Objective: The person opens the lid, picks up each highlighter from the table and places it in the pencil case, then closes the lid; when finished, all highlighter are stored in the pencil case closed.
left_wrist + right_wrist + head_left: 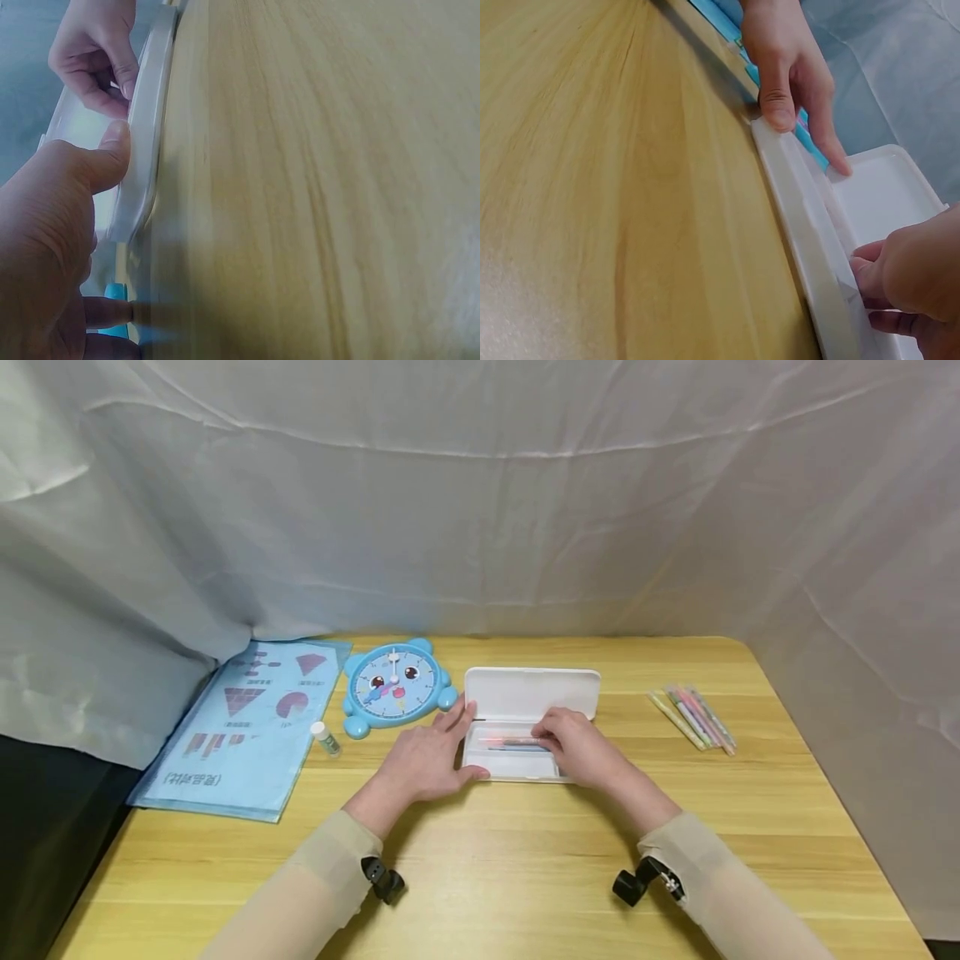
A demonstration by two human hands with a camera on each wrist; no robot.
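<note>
A white pencil case (pixel 512 766) lies on the table with its lid (pixel 532 693) raised at the back. My left hand (pixel 431 760) holds the case's left end, thumb at the front corner and forefinger by the lid. Inside the case, slim pens (pixel 513 743) lie lengthwise, one reddish and one bluish. My right hand (pixel 581 747) reaches into the right part of the case and pinches the end of a pen; its fingers hide that end. In the right wrist view, those fingertips (pixel 866 274) are down inside the case, and the pen is hidden.
A blue cartoon clock (pixel 396 685) lies left of the case. Beside it are a glue stick (pixel 326 739), standing, and blue printed sheets (pixel 232 735). Several pastel pens (pixel 693 718) lie at the right. A grey cloth (pixel 487 510) hangs behind the table.
</note>
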